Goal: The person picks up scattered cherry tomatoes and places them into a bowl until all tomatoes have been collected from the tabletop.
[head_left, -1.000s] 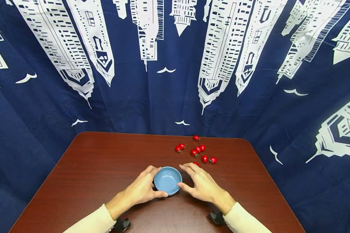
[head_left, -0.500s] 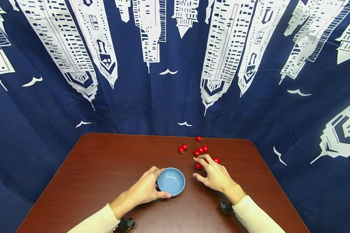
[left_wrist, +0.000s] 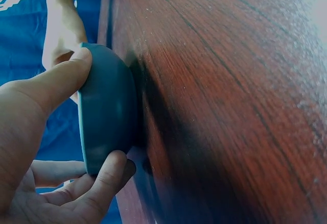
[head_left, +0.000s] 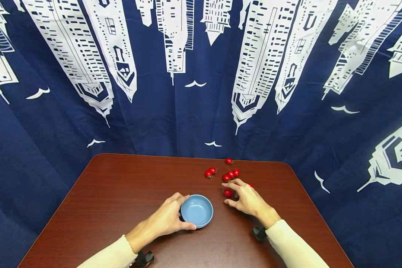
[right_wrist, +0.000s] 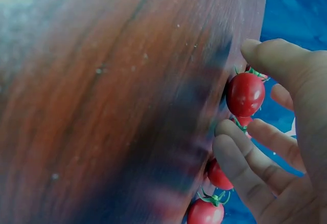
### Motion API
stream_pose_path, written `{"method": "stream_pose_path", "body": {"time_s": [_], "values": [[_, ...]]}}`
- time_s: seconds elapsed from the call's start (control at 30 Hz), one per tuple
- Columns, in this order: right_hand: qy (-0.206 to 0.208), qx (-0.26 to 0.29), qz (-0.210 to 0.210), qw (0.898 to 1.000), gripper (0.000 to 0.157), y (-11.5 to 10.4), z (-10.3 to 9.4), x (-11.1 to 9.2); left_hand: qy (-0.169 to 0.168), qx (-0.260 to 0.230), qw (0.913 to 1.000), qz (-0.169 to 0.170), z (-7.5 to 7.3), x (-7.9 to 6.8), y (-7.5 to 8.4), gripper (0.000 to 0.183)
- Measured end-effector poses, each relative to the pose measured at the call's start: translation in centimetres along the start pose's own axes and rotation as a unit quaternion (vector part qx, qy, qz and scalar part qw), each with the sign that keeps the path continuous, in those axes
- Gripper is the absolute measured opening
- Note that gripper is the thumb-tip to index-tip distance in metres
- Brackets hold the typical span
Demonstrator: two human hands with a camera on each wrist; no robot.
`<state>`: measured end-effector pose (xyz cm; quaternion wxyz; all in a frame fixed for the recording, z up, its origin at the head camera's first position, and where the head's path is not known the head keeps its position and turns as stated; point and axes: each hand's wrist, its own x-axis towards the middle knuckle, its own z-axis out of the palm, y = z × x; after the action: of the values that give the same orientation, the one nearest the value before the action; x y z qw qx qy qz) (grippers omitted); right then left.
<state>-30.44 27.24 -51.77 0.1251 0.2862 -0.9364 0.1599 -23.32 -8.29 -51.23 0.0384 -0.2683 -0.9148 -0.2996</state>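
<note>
A small blue bowl (head_left: 197,211) stands near the middle of the table, and its inside shows no contents. My left hand (head_left: 169,217) grips its left side; in the left wrist view the thumb (left_wrist: 76,65) lies at the rim and fingers reach the underside of the bowl (left_wrist: 106,111). To the right of the bowl, my right hand (head_left: 249,200) hovers around the nearest cherry tomato (head_left: 227,192). The right wrist view has this cherry tomato (right_wrist: 245,95) between the spread thumb and fingers, with gaps on both sides.
Several more cherry tomatoes (head_left: 226,178) lie behind the right hand, some partly hidden by it. A pair of cherry tomatoes (head_left: 208,174) sits farther left, and a single one (head_left: 229,161) near the far edge of the brown table (head_left: 137,175). A blue patterned curtain (head_left: 201,111) hangs behind.
My right hand has left the bowl's right side and moved right to the nearest cherry tomato. The left hand keeps its grip on the bowl. The head view has shifted slightly.
</note>
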Motion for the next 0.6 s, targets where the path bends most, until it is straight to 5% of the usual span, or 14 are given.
{"method": "stream_pose_path", "body": {"time_s": [0.6], "values": [[0.033, 0.054, -0.064, 0.996, 0.032, 0.3, 1.2, 0.9, -0.002, -0.011, 0.9999, -0.006, 0.0, -0.1, 0.0, 0.108]]}}
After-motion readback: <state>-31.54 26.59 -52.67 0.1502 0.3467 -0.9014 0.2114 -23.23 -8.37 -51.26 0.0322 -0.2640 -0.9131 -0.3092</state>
